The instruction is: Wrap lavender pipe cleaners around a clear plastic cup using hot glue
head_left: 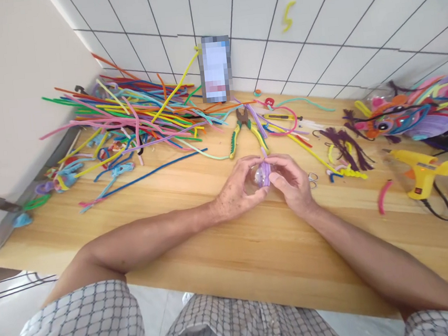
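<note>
Clear rounded plastic-looking piece with fuzzy purple strands: best steadied in half-curled left fingers, pressing strands evenly with right fingers, pinched against them.

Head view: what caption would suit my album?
Left hand and right hand hold a clear round piece with purple strands over the table, pliers beyond, glue gun at right.

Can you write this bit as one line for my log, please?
left hand: holds clear ball | right hand: touches purple strips against ball | pliers: on table, beyond hands | glue gun: on table, right side
</note>
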Motion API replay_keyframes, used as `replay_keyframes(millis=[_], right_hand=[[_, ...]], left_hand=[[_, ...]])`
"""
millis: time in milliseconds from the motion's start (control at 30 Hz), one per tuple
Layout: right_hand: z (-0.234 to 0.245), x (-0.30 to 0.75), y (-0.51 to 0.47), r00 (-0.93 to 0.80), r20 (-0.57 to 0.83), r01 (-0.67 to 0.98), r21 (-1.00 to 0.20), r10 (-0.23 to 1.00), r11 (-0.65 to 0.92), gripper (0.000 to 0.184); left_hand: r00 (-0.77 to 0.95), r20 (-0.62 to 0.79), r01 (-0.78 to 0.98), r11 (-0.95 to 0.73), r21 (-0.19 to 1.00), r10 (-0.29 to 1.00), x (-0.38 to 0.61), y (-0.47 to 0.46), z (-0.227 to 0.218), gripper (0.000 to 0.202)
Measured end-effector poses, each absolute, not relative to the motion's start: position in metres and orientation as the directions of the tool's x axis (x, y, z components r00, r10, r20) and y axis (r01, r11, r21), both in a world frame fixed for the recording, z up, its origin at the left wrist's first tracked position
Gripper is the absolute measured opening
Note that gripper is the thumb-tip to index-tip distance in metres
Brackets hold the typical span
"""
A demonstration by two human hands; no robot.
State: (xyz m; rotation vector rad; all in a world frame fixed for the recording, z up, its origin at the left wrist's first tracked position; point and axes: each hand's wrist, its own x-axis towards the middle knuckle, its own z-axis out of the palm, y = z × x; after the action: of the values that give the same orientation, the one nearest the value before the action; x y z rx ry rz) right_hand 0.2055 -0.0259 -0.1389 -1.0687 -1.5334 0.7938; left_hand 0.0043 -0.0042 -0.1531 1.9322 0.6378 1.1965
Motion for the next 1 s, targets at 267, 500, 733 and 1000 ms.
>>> replay_keyframes(millis=[267,500,733,1000], right_hand=[[-0.142,0.2084,-0.0269,-0.062,0.406,0.276,-0.871,0.912,0.407,0.031],[-0.1421,0.2091,-0.0261,-0.067,0.413,0.288,-0.864,0.908,0.414,0.028],[-0.1412,0.21,-0.0273,-0.062,0.426,0.285,-0.859,0.903,0.425,0.028],[-0.1432,0.2107,-0.0267,-0.044,0.431,0.28,-0.861,0.901,0.425,0.026]], left_hand=[[0.447,0.476,0.026,-0.543,0.839,0.757,0.0072,-0.0041,-0.1578,0.066],[0.443,0.461,0.019,-0.522,0.853,0.769,0.0077,-0.005,-0.152,0.058],[0.435,0.446,0.004,-0.496,0.868,0.782,0.0087,-0.0044,-0.1527,0.055],[0.45,0.461,0.008,-0.52,0.854,0.765,0.0074,-0.0034,-0.1504,0.054]])
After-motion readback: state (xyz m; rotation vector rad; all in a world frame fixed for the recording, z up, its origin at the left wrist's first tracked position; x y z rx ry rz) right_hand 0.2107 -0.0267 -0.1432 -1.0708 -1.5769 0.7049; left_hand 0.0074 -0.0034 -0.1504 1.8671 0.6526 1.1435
